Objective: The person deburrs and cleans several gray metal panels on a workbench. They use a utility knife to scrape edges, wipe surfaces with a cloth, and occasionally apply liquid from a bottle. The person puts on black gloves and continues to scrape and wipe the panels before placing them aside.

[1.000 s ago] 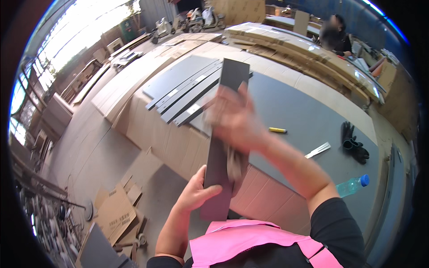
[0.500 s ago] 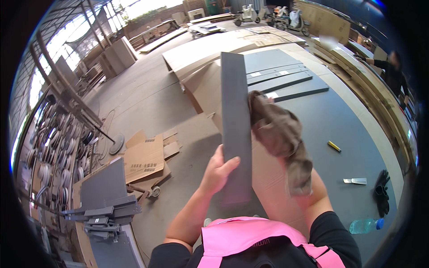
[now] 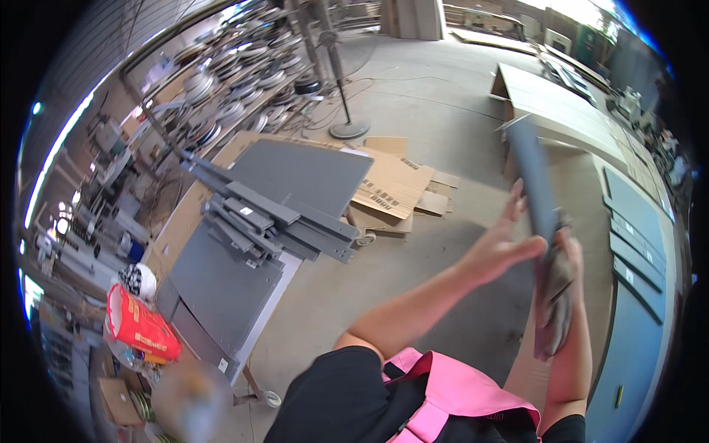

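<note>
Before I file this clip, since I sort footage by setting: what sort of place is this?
Probably a panel-furniture workshop: grey strips piled on larger grey panels, loose cardboard sheets nearby, and many round coils stored together.

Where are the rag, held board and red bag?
Rag [image 3: 557,304]: head view, middle of its hanging cloth.
Held board [image 3: 537,179]: head view, upper stretch of its broad face.
Red bag [image 3: 142,325]: head view, middle of its side.

Daylight glares white at upper right; the board [image 3: 533,173] blurs with motion, soft shadow darkens the floor [image 3: 465,325], outer edges bend.
</note>
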Available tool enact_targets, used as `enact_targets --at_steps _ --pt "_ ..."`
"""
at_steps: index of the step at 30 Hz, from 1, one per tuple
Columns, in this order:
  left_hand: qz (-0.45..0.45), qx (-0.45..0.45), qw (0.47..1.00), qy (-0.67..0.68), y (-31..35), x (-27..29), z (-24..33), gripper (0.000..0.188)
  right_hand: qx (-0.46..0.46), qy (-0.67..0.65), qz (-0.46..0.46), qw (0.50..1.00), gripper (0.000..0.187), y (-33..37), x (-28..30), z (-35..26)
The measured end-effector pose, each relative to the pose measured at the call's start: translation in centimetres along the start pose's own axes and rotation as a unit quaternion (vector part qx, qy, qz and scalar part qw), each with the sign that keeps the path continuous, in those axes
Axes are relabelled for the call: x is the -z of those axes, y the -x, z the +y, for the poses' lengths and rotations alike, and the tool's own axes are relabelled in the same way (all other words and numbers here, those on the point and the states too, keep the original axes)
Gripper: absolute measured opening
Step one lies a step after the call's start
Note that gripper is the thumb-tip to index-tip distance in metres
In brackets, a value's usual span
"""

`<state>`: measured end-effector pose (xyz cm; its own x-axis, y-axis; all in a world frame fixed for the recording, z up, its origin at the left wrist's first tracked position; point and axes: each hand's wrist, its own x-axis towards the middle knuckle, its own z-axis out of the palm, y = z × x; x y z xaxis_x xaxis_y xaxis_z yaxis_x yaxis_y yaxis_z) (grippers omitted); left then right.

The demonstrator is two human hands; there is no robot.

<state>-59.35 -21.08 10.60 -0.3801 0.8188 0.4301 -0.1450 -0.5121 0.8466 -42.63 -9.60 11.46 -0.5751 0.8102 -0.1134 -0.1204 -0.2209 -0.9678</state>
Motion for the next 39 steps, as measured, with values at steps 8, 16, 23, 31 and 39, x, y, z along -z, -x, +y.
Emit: enact_targets --at_steps 8,16,23,31,39 --pt "0.264 -0.057 0.915 0.299 -1.0 9.8 3.8 0.057 -0.062 0.173 -0.294 0.938 0.115 -0.4 -12.7 4.3" --pt "0.392 -0.036 0.895 0.209 0.3 18.9 3.4 0.051 -0.072 0.341 -0.325 0.879 0.100 0.5 -6.8 7.3" --pt "0.412 0.016 0.895 0.171 1.9 14.3 2.2 0.064 -0.340 -0.161 -0.424 0.824 0.074 -1.7 -3.8 9.5" --pt "0.275 -0.075 0.918 0.274 3.7 7.3 2.2 0.084 -0.470 -0.422 -0.538 0.559 0.072 -1.5 -6.7 10.3" --pt "0.312 0.007 0.930 0.192 4.3 15.3 4.7 0.100 0.067 -0.153 -0.207 0.964 0.035 -5.0 -9.4 7.9"
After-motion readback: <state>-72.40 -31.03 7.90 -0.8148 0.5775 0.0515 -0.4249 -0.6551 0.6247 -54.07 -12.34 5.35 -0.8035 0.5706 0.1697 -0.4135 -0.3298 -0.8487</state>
